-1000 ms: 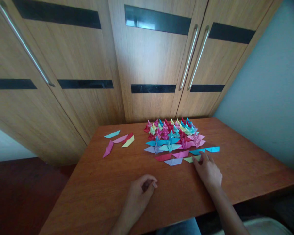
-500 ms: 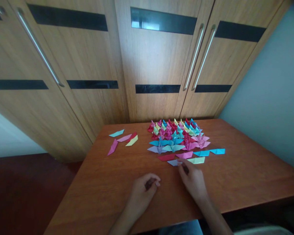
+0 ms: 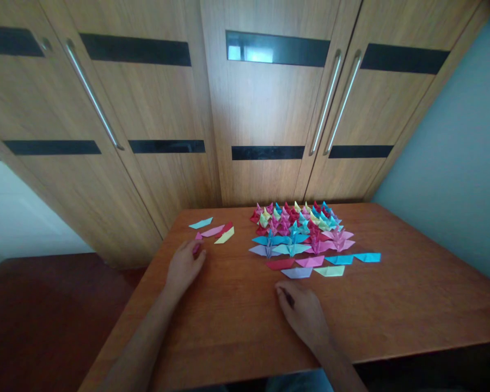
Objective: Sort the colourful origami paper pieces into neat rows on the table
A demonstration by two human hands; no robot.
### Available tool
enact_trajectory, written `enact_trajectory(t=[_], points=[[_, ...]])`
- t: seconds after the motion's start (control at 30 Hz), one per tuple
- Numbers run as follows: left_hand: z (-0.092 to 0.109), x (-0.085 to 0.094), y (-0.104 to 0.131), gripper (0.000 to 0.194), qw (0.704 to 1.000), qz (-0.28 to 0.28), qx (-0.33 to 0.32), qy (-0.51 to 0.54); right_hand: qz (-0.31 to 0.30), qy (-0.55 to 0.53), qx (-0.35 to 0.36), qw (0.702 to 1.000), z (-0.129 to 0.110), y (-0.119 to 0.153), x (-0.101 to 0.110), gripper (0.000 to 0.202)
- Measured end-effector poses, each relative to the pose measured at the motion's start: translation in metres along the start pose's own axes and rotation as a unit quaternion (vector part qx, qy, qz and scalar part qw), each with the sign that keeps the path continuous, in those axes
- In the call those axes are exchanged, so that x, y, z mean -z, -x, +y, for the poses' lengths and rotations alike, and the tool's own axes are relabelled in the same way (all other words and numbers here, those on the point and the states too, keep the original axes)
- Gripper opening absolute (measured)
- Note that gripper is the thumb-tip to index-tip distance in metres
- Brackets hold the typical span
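At the left of the table, my left hand (image 3: 185, 267) has its fingers closed on a magenta folded paper piece (image 3: 196, 248), partly hidden behind them. Beside it lie a light blue piece (image 3: 201, 223), a pink piece (image 3: 213, 231), a red piece (image 3: 227, 227) and a yellow piece (image 3: 224, 236). My right hand (image 3: 302, 313) is curled near the middle, fingertips together, with nothing visible in them. Just beyond it rests a lavender folded piece (image 3: 296, 273), next to a pale green one (image 3: 330, 270). A red piece (image 3: 281, 264), a pink one (image 3: 310, 262) and two blue ones (image 3: 367, 257) lie behind.
Several rows of colourful origami cranes (image 3: 293, 247) stand toward the back of the wooden table (image 3: 237, 321). Wardrobe doors (image 3: 265, 109) with long metal handles (image 3: 93, 95) rise behind it. A wall (image 3: 453, 163) is on the right.
My left hand has moved left and forward to the magenta piece. My right hand has let go of the lavender piece and drawn back toward me. The view has shifted slightly.
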State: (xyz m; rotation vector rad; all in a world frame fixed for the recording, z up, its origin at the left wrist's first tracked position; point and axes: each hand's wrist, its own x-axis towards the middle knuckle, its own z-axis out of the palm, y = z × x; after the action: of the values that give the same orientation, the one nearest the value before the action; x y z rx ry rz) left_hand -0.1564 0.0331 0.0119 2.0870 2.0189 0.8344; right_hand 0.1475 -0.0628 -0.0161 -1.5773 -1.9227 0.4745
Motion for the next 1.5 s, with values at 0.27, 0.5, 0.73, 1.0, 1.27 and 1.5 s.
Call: enact_trajectory(t=[0.27, 0.5, 0.73, 1.0, 1.27, 1.5], points=[[-0.027, -0.007, -0.023, 0.046, 0.983, 0.024, 0.053, -0.175, 0.006, -0.013, -0.001, 1.000, 0.001, 0.001, 0.000, 0.028], [-0.029, -0.009, -0.020, 0.038, 0.986, 0.019, 0.028, -0.162, 0.015, -0.015, -0.007, 1.000, 0.001, 0.001, -0.001, 0.028], [-0.024, -0.005, -0.013, 0.026, 1.000, 0.012, 0.009, -0.006, 0.019, -0.013, -0.004, 1.000, 0.000, 0.002, 0.000, 0.026], [0.038, 0.001, 0.017, 0.032, 0.956, -0.029, 0.046, 0.289, 0.028, -0.040, 0.002, 0.999, 0.003, 0.002, -0.003, 0.025], [0.114, -0.022, 0.077, 0.022, 0.900, -0.163, 0.052, 0.402, 0.013, -0.205, 0.009, 0.979, -0.001, 0.001, 0.008, 0.019], [0.127, -0.045, 0.089, 0.021, 0.876, -0.211, 0.057, 0.430, -0.032, -0.326, -0.022, 0.944, 0.004, 0.003, 0.009, 0.025]])
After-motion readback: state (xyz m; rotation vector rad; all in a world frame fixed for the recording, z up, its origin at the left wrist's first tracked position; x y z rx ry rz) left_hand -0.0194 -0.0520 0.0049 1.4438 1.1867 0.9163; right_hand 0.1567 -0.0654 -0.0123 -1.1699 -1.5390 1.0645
